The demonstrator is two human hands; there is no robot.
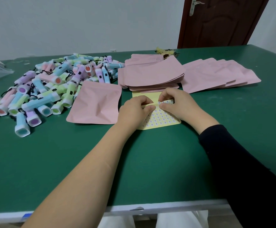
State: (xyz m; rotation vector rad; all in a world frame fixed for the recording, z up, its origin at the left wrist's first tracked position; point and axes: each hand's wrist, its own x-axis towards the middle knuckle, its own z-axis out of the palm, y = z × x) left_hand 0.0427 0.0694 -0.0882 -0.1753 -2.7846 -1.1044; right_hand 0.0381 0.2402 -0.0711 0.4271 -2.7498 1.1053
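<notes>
While the yellow sticker sheet point(164, 120) lies on the green table point(150, 162) at centre frame, the left hand point(134, 111) and right hand point(179, 102) meet over it. Their curled fingers point(148, 109) pinch its folded-up edge.

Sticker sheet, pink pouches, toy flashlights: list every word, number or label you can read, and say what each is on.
No text is legible anywhere.
On the sticker sheet, each small sticker carries a tiny print, too small and blurred to read.
The pink pouches show no print.
The flashlights show no readable marking.
</notes>
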